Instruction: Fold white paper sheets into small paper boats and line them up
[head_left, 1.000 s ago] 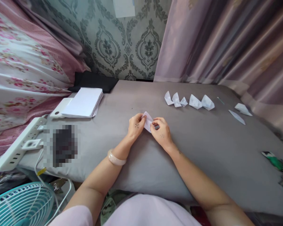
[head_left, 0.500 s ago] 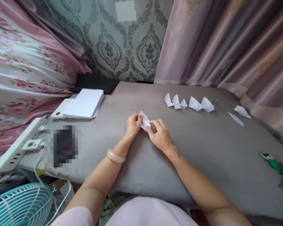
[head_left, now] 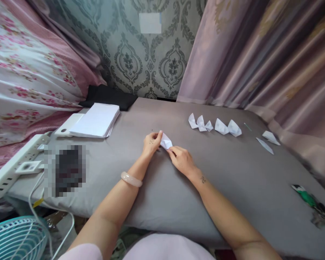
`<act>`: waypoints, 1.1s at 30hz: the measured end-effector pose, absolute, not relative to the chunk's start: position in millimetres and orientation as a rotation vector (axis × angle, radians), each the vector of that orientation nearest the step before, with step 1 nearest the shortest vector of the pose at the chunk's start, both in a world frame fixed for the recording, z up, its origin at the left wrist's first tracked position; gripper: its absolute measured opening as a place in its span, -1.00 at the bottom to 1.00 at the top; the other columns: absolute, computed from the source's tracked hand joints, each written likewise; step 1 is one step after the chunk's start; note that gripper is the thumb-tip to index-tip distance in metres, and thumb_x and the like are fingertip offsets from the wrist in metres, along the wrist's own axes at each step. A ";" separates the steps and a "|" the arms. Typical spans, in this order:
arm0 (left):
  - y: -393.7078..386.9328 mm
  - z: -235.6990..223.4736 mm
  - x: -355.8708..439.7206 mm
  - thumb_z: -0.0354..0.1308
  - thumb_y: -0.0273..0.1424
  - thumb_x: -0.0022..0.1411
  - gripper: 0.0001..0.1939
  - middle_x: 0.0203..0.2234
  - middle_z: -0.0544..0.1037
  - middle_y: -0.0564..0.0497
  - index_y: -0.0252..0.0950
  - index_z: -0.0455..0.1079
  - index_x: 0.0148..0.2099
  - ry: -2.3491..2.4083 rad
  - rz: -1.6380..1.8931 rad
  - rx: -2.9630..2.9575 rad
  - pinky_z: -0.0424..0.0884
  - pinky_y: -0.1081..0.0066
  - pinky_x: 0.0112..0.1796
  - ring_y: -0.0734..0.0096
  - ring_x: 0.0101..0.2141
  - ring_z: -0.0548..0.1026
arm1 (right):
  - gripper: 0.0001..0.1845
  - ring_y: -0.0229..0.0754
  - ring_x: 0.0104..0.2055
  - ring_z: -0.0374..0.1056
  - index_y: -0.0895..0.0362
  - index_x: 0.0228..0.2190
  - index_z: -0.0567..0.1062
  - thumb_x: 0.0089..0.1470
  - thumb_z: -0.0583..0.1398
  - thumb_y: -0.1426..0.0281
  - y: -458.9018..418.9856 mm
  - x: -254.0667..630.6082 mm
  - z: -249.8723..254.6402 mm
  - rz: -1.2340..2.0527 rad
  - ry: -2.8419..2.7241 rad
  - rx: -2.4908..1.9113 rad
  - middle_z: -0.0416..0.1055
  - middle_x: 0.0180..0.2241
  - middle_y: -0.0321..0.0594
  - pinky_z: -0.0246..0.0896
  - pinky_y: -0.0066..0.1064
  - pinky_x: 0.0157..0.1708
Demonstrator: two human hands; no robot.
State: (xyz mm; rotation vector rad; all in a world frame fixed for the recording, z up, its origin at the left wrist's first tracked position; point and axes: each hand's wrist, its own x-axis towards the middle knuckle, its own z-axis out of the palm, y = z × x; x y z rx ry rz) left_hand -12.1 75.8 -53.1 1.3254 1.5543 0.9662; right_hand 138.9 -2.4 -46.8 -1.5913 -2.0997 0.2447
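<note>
A small folded white paper piece (head_left: 165, 141) sits on the grey cloth surface (head_left: 233, 173) between both hands. My left hand (head_left: 151, 143) pinches its left edge with thumb and fingers. My right hand (head_left: 181, 159) grips its lower right corner with the fingertips. A pale bangle (head_left: 130, 179) circles my left wrist. Several finished folded paper shapes (head_left: 213, 125) lie in a row further back and to the right.
A stack of white sheets (head_left: 96, 120) lies at the back left on a white device. Two more paper pieces (head_left: 268, 141) rest at the far right. A green-handled object (head_left: 304, 195) lies near the right edge. A power strip (head_left: 13, 168) and fan (head_left: 16, 236) are at left.
Both hands have slid slightly away from me with the paper, pressing it lower against the cloth. The camera has tilted, so everything sits a little lower in view.
</note>
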 end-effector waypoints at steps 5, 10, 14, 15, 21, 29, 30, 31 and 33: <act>83.5 -56.5 -14.0 0.00 0.04 0.25 -0.41 -0.15 0.52 -0.23 -0.41 0.36 -0.02 1.466 0.996 1.162 0.37 0.54 -0.64 0.46 -0.54 0.53 | -0.69 -0.13 -0.22 0.43 0.09 -0.28 0.54 0.26 0.02 0.32 42.4 161.2 -32.6 0.113 -1.994 -1.848 0.54 -0.27 -0.10 0.12 -0.41 -0.28; 84.7 -60.3 -14.7 0.04 -0.06 0.28 -0.52 -0.17 0.51 -0.23 -0.43 0.35 -0.06 1.455 1.010 1.157 0.34 0.56 -0.67 0.51 -0.58 0.50 | -0.68 -0.07 -0.15 0.44 0.13 -0.16 0.54 0.25 0.01 0.36 91.9 174.6 -33.3 0.071 -1.852 -2.030 0.54 -0.20 -0.04 0.16 -0.37 -0.24; 86.2 -62.3 -15.0 0.05 -0.07 0.28 -0.53 -0.25 0.52 -0.18 -0.42 0.35 -0.07 1.462 0.998 1.149 0.35 0.56 -0.65 0.50 -0.58 0.51 | -0.66 -0.04 -0.13 0.44 0.16 -0.10 0.52 0.25 0.00 0.39 115.9 174.3 -39.4 0.073 -1.776 -2.098 0.52 -0.16 0.04 0.21 -0.33 -0.21; 86.7 -62.4 -15.1 0.05 -0.07 0.28 -0.53 -0.26 0.53 -0.18 -0.41 0.35 -0.07 1.464 0.989 1.145 0.35 0.55 -0.65 0.50 -0.58 0.50 | -0.66 -0.02 -0.13 0.45 0.17 -0.10 0.52 0.25 0.00 0.40 120.1 174.1 -40.9 0.080 -1.756 -2.118 0.52 -0.17 0.06 0.22 -0.31 -0.21; 88.5 -61.5 -15.5 0.06 -0.07 0.27 -0.55 -0.20 0.52 -0.19 -0.40 0.35 -0.08 1.466 0.981 1.137 0.36 0.56 -0.65 0.53 -0.58 0.49 | -0.69 0.01 -0.09 0.45 0.17 -0.08 0.51 0.21 0.06 0.41 135.7 176.6 -48.1 0.147 -1.700 -2.172 0.52 -0.17 0.09 0.24 -0.27 -0.16; 89.8 -62.3 -15.5 0.05 -0.06 0.27 -0.54 -0.32 0.52 -0.14 -0.40 0.35 -0.09 1.473 0.964 1.143 0.36 0.54 -0.64 0.49 -0.58 0.50 | -0.53 0.02 -0.08 0.43 0.14 0.12 0.30 0.19 0.11 0.31 121.3 174.4 -44.8 0.168 -1.670 -2.119 0.54 -0.20 -0.01 0.25 -0.23 -0.14; 90.1 -62.3 -15.4 0.05 -0.06 0.27 -0.54 -0.30 0.52 -0.15 -0.40 0.35 -0.09 1.472 0.965 1.143 0.36 0.54 -0.64 0.49 -0.58 0.50 | -0.50 0.02 -0.09 0.44 0.15 0.14 0.25 0.19 0.10 0.31 115.2 172.7 -43.8 0.160 -1.662 -2.105 0.54 -0.21 -0.01 0.25 -0.22 -0.14; 90.4 -62.3 -15.4 0.05 -0.09 0.28 -0.56 -0.28 0.52 -0.16 -0.41 0.34 -0.09 1.469 0.967 1.142 0.36 0.54 -0.65 0.51 -0.59 0.49 | -0.49 0.02 -0.10 0.44 0.16 0.16 0.22 0.20 0.09 0.31 108.1 170.6 -43.0 0.149 -1.657 -2.086 0.53 -0.22 -0.01 0.25 -0.22 -0.15; 90.6 -62.0 -15.6 0.05 -0.14 0.30 -0.61 -0.23 0.52 -0.18 -0.41 0.34 -0.08 1.466 0.968 1.133 0.36 0.54 -0.65 0.53 -0.60 0.48 | -0.49 0.02 -0.15 0.46 0.16 0.16 0.21 0.21 0.07 0.32 91.3 165.8 -41.9 0.141 -1.674 -2.048 0.54 -0.25 -0.03 0.26 -0.23 -0.18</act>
